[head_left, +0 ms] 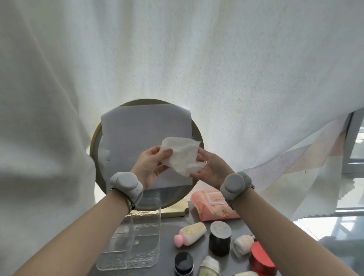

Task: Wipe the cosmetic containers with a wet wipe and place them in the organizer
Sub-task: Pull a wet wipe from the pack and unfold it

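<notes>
Organizer (137, 238) lower left on counter (166, 260), seemingly unfilled | both hands, left (151, 163) and right (209, 170), pinch wet wipe (181, 156) mid-frame | containers (219, 237) lower right look unwiped | task barely begun.

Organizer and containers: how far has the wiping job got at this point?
Done: a wet wipe is out of the pink wipe pack. In hand: the left hand and right hand hold the wipe up between them, touching no container. Left: everything. The clear organizer looks empty, and the pink-capped bottle, brown jar, red jar and the others lie on the table beside it.
</notes>
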`<state>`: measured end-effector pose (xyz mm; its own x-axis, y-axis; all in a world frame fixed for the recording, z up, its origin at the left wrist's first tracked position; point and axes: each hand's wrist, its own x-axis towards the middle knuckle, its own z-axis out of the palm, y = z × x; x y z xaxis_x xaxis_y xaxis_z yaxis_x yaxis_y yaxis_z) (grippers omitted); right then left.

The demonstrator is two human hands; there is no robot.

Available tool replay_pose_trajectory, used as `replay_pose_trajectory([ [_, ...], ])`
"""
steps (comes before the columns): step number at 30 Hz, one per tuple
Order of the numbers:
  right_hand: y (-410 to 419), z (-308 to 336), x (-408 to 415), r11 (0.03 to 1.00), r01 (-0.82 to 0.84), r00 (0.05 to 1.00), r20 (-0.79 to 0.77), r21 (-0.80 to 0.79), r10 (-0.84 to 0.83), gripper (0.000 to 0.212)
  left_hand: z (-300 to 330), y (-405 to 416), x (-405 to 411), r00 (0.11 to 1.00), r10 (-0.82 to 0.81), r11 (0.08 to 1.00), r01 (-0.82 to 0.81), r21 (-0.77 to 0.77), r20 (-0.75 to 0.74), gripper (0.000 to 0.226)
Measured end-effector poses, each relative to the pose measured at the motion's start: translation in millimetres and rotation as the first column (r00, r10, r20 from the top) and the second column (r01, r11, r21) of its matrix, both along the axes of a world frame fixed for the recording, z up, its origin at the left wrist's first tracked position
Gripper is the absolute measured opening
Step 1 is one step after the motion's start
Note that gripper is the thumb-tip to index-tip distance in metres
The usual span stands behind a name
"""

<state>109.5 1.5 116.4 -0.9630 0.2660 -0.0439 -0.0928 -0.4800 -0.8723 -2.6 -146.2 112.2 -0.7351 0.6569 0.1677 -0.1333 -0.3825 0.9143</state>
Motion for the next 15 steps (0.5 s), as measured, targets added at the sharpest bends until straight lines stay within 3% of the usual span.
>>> replay_pose_trajectory([
  [2,-9,-4,-1,0.997,-0.007,0.994,0.104,-0.071,0.014,0.056,4,-8,-4,0.998,0.036,0.999,-0.037,0.034,0.042,0.016],
  [5,-23,-6,1,0.998,0.020,0.998,0.055,-0.052,-0.017,0.054,5,-22,-8,0.996,0.009,0.998,-0.015,0.069,0.086,0.016],
  [9,-28,-2,2,0.971,0.150,0.988,-0.010,0.188,-0.151,0.049,2,-35,-7,0.997,-0.064,0.997,0.061,0.055,0.053,0.033],
  [12,-33,3,2,0.941,0.040,0.987,0.134,0.335,-0.090,0.054,2,-40,-3,0.999,-0.050,0.998,0.050,0.036,-0.001,0.035],
  [15,-38,4,-1,0.968,-0.077,0.968,0.251,0.241,0.015,0.068,9,-42,-1,0.997,-0.047,0.998,0.050,0.046,-0.062,0.041],
])
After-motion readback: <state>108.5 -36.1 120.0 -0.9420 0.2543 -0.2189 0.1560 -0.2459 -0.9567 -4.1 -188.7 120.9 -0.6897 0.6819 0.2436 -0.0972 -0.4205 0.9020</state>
